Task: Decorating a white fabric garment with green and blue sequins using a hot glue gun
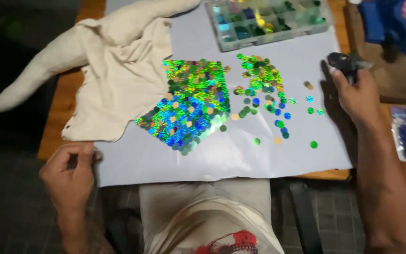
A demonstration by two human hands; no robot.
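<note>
Our right hand (359, 96) is closed around a black glue gun (346, 63), its nozzle end poking out above our knuckles, held off to the right of the work. Our left hand (70, 174) rests at the near left corner of the pale lilac paper sheet (240, 155), fingers curled loosely with the tips touching the sheet's edge; it grips nothing that we can make out.

Between our hands, nearer the left one, lies the cream cloth piece (118, 80), with a patch of shiny green-blue holographic sequins (191, 101) covering its right corner. Loose round sequins (264, 89) are scattered just left of our right hand. Beyond them, past our right hand, stands a clear plastic compartment box (269, 21) of coloured bits.

We judge the risks as these: the nozzle could drip on the bare paper or brush our fingers; a sleeve or wrist could sweep the loose sequins off the sheet; and with the left hand only lightly placed, paper and cloth could slide.
</note>
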